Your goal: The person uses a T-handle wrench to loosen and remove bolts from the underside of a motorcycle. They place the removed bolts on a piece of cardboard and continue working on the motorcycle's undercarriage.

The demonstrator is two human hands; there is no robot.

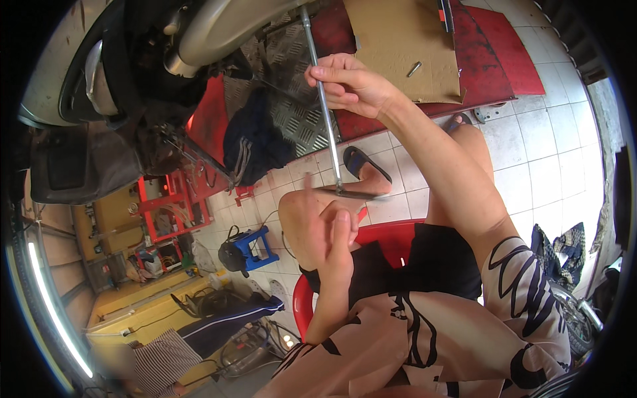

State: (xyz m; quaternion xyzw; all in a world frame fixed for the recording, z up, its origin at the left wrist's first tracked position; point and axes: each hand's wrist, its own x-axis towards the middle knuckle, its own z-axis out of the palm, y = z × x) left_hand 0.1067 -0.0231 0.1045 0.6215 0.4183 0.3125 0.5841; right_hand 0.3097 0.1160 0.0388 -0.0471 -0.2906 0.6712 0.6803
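My right hand (340,85) is closed round a long silver bar (328,126), gripping it partway down. The bar slants from the motorcycle's underside (219,30) to a jointed end (338,188) hanging above the tiles. Below that end is my left hand (335,235), not touching the bar: a blurred index finger points up while the thumb and other fingers curl closed; whatever may be inside them is hidden.
A cardboard sheet (405,46) with a small metal cylinder (414,69) lies on the red platform (497,60). I sit on a red plastic chair (395,242). A blue stool (265,245), red metal frame (162,225) and another person (166,358) are at left; dark cloth (551,255) lies right.
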